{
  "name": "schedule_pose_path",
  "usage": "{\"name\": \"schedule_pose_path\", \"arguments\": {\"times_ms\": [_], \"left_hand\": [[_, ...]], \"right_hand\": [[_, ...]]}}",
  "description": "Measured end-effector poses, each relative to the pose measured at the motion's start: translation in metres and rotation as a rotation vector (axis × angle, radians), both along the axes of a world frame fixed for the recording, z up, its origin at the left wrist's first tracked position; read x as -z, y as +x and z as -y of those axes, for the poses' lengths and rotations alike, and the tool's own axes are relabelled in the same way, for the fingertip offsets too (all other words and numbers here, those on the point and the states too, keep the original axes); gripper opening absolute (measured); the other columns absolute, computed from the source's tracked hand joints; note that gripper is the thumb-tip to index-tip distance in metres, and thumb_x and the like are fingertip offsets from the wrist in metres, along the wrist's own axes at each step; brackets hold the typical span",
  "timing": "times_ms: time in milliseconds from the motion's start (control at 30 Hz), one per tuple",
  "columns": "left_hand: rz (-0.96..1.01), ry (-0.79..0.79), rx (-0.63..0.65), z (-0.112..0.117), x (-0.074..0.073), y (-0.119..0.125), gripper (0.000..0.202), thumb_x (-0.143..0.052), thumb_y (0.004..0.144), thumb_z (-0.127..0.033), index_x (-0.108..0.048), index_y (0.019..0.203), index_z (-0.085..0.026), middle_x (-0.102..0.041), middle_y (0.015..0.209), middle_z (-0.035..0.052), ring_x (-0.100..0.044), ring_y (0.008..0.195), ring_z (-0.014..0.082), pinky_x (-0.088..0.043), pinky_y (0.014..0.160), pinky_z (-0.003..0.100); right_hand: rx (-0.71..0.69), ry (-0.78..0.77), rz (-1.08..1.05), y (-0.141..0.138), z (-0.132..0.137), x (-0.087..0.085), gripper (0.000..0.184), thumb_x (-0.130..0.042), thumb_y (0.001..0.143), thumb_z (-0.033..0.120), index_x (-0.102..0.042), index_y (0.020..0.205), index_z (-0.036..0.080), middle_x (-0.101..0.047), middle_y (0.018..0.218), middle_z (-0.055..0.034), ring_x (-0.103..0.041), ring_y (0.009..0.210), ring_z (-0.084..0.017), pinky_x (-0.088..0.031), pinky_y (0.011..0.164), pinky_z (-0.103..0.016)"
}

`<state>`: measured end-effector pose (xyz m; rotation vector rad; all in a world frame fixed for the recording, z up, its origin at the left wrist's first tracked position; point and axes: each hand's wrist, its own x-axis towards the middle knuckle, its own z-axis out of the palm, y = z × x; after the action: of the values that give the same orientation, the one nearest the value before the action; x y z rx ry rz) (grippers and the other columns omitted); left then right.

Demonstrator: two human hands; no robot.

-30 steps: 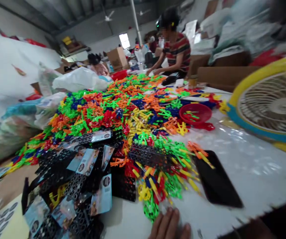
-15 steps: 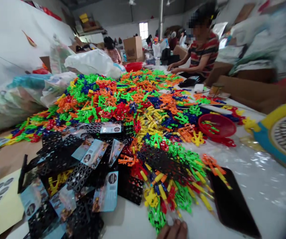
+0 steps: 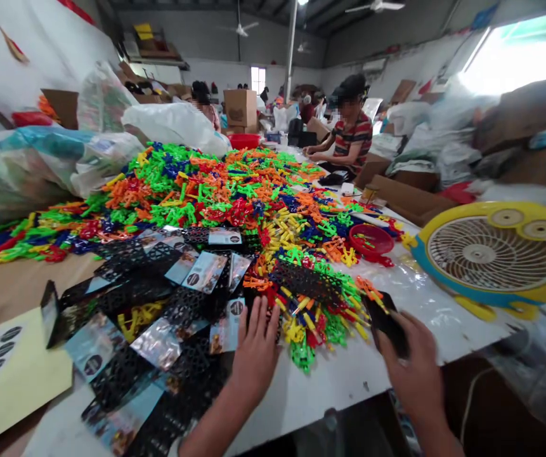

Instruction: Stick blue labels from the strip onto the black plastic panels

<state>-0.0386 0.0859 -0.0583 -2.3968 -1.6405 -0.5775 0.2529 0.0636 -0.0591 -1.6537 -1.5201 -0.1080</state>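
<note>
My left hand (image 3: 257,352) lies with its fingers stretched out over a bagged packet with a blue-and-brown card (image 3: 227,327) and black perforated plastic. At the table's right front edge, my right hand (image 3: 413,355) has thumb and fingers round the sides of a black phone (image 3: 387,327). An orange piece with a yellow tip (image 3: 370,291) touches the phone's upper end. Between my hands sits a heap of small green, red and yellow plastic pieces (image 3: 308,317), with a black lattice sheet (image 3: 305,281) on top.
A large pile of coloured plastic pieces (image 3: 196,184) spreads behind. A red bowl (image 3: 371,241) and a yellow-and-blue fan (image 3: 482,254) stand at the right. A cream sticker sheet (image 3: 30,381) lies at left. Plastic bags (image 3: 25,178) flank the pile. A seated person (image 3: 353,136) works across the table.
The view has shifted, bringing the whole fan into sight. My left hand now rests on the black packets, and my right hand has closed round the phone.
</note>
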Motion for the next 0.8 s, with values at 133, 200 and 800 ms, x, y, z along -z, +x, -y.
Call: {"name": "schedule_pose_path", "arguments": {"times_ms": [133,200,800], "left_hand": [[-0.084,-0.093,-0.019,-0.013,-0.008,-0.028,0.055,-0.057,0.086,-0.027,-0.047,0.139,-0.015,-0.046,0.145,0.0183,-0.035,0.139,0.0332,-0.021,0.114,0.059],[-0.096,-0.109,0.016,-0.017,-0.014,-0.036,0.053,-0.055,0.087,-0.023,-0.048,0.138,-0.015,-0.050,0.142,0.0185,-0.040,0.136,0.0323,-0.018,0.114,0.061],[-0.168,-0.093,0.131,-0.034,-0.027,-0.050,0.053,-0.061,0.081,-0.034,-0.051,0.128,-0.012,-0.055,0.123,0.0175,-0.036,0.129,0.0367,-0.010,0.112,0.060]], "right_hand": [[-0.362,-0.193,0.342,-0.049,-0.082,-0.029,0.059,-0.052,0.085,0.028,-0.041,0.142,0.019,-0.042,0.146,-0.0161,-0.034,0.137,-0.033,-0.027,0.110,-0.056],[-0.438,-0.250,0.355,-0.061,-0.107,-0.032,0.052,-0.050,0.082,0.019,-0.051,0.134,0.017,-0.052,0.137,-0.0171,-0.045,0.128,-0.033,-0.025,0.109,-0.060],[0.417,-0.199,-0.358,0.083,0.148,-0.003,0.048,-0.059,0.080,0.056,-0.065,0.108,0.017,-0.068,0.101,-0.0089,-0.063,0.094,-0.026,-0.047,0.091,-0.045]]}}
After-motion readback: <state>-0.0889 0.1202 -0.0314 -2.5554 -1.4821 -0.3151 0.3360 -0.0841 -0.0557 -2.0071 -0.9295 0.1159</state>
